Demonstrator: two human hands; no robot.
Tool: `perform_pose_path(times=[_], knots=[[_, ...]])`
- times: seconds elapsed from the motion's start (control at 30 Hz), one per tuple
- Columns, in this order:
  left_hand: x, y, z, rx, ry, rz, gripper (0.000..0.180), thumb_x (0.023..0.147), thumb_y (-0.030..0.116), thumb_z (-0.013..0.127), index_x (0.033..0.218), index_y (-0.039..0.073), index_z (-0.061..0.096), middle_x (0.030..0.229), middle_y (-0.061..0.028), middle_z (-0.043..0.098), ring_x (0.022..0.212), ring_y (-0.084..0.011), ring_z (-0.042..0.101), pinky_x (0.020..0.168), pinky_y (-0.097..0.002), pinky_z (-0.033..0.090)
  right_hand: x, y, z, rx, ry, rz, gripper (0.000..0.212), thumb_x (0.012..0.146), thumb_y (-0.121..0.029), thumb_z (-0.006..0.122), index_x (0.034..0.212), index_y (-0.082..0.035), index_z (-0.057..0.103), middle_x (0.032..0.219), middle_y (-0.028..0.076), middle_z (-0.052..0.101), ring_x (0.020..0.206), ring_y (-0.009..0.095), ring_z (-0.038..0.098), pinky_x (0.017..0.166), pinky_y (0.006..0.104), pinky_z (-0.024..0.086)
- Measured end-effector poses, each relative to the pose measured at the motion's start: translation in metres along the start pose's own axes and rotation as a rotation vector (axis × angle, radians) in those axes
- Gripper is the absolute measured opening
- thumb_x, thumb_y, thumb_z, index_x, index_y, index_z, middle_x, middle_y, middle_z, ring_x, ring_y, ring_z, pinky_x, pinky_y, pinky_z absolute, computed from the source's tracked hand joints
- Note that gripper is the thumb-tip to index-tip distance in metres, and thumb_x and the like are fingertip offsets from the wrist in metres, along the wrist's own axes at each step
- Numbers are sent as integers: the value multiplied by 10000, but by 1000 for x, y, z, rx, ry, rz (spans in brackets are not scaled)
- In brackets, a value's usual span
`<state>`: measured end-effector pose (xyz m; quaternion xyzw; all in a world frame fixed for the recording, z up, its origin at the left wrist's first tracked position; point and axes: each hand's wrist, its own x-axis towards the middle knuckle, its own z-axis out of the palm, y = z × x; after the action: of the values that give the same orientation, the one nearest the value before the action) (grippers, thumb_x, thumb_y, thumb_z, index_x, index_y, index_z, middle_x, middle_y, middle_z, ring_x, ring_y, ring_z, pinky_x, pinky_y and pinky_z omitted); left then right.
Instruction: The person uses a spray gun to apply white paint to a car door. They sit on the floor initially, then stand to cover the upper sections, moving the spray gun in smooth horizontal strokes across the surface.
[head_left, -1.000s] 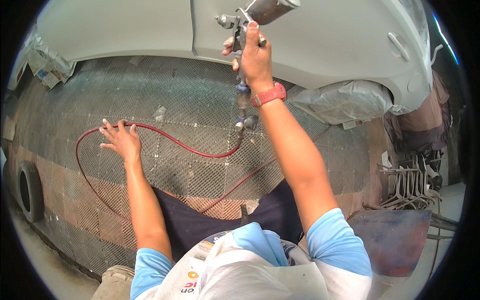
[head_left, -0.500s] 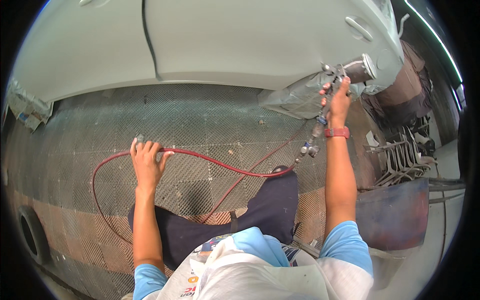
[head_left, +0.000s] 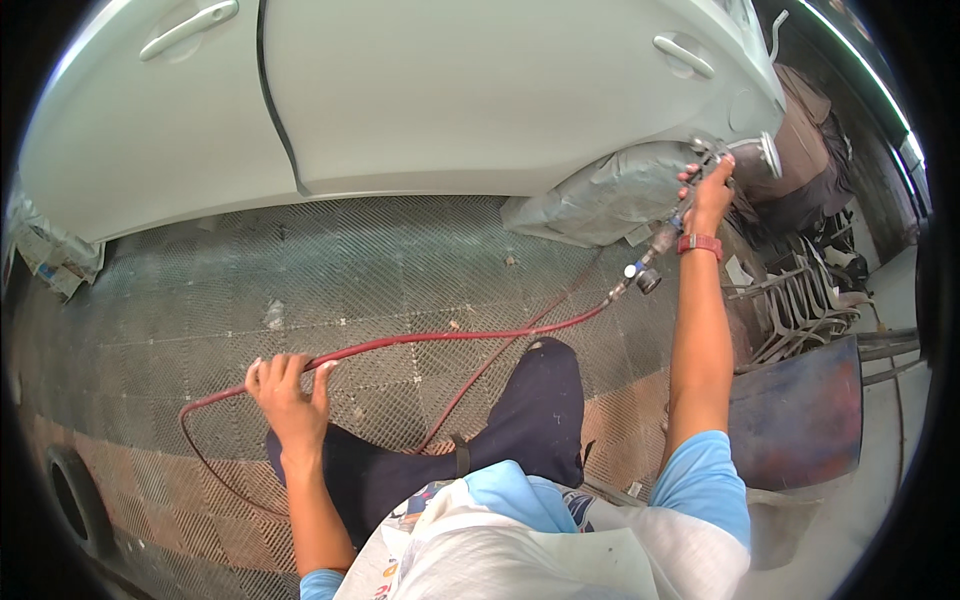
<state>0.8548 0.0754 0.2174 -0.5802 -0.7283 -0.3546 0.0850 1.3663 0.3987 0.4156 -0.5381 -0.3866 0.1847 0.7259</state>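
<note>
A paint spray gun is gripped in my right hand, out at the upper right beside the rear of a pale car body. Its cup with a light lid tips to the right. Below the grip hang a regulator and gauge, joined to a red air hose. My left hand is closed round the hose at the lower left, fingers over the top. From there the hose bends down and back toward my leg. Grey sheeting covers the wheel area near the gun.
A tyre lies at the far left on the tiled grating floor. At the right stand metal racks and a dark blue, paint-stained panel. Brown cloth covers something behind the car. Paper masking hangs at the car's left end.
My right hand has carried the spray gun right and slightly down. My left hand has moved down with the hose, which now runs straighter. More of the car's doors shows.
</note>
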Motion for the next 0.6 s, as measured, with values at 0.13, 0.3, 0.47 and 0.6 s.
perform_pose_path(times=[0.13, 0.3, 0.47, 0.6], knots=[[-15, -34, -28, 117, 93, -59, 280, 900, 318, 834, 996, 79, 723, 915, -42, 662, 965, -273, 624, 1137, -504, 365, -72, -11, 53, 117, -299, 69, 627, 1111, -634, 430, 1135, -44, 640, 794, 64, 674, 640, 160, 680, 416, 257, 443], [-48, -76, -69, 224, 104, -169, 268, 905, 323, 835, 984, 88, 731, 903, -18, 661, 951, -246, 628, 1182, -523, 342, -185, -28, 136, 169, -656, 14, 583, 1128, -596, 439, 1110, -45, 631, 794, 60, 675, 659, 136, 688, 424, 233, 477], [-79, -108, -111, 311, 124, -287, 243, 931, 276, 825, 1008, 77, 711, 929, -22, 691, 932, -236, 657, 1229, -553, 303, -273, -50, 218, 229, -887, -27, 598, 1135, -577, 429, 1113, -21, 647, 779, 62, 677, 650, 132, 685, 419, 235, 476], [-95, -117, -129, 362, 157, -341, 243, 941, 272, 818, 1001, 67, 702, 937, -26, 707, 904, -242, 660, 1212, -548, 319, -294, -71, 256, 339, -1020, -16, 633, 1129, -592, 432, 1116, 0, 655, 771, 78, 687, 643, 152, 690, 415, 255, 470]])
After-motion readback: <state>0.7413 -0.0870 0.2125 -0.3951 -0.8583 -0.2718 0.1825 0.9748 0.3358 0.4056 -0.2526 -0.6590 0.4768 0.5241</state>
